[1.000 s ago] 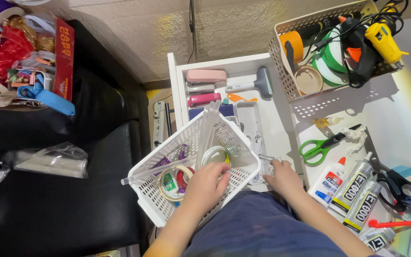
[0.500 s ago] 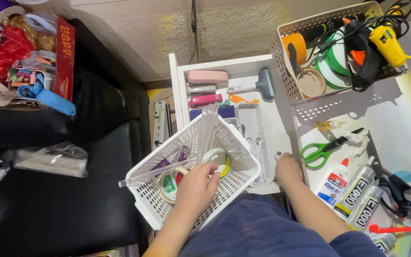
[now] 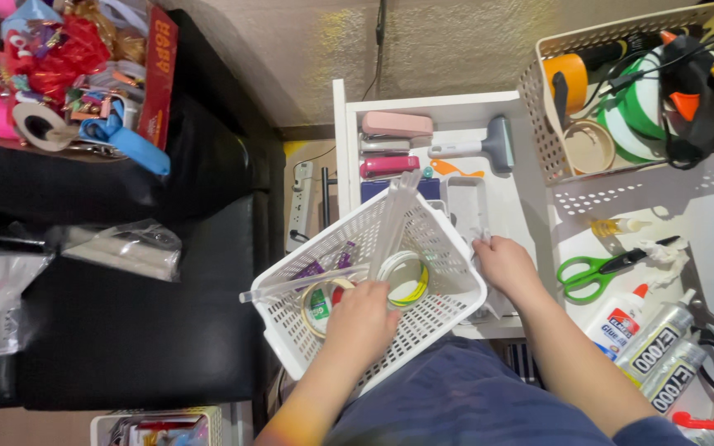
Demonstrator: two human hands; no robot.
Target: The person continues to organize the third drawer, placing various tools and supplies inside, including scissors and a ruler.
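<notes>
A white perforated basket (image 3: 444, 248) rests tilted on my lap, in front of an open white drawer (image 3: 342, 140). My left hand (image 3: 364, 324) is inside the basket, fingers bent down onto two tape rolls, one clear with a yellow-green edge (image 3: 405, 277) and one tan-rimmed (image 3: 314, 304). Whether it grips a roll is hidden. Long clear sticks (image 3: 392, 219) lie across the basket. My right hand (image 3: 502, 266) holds the basket's right rim, fingertips curled over it next to the drawer.
The drawer holds a pink stapler (image 3: 397, 124), a darker pink stapler (image 3: 388, 166) and a grey-handled scraper (image 3: 483, 147). On the white desk at the right are another basket with glue guns (image 3: 539, 107), green scissors (image 3: 592, 268) and glue bottles (image 3: 621, 318). A black seat (image 3: 126, 347) is at the left.
My left hand slid back from the yellow-green roll toward the basket's near side. My right hand moved up from the drawer's front edge to the basket's right rim. The basket turned slightly.
</notes>
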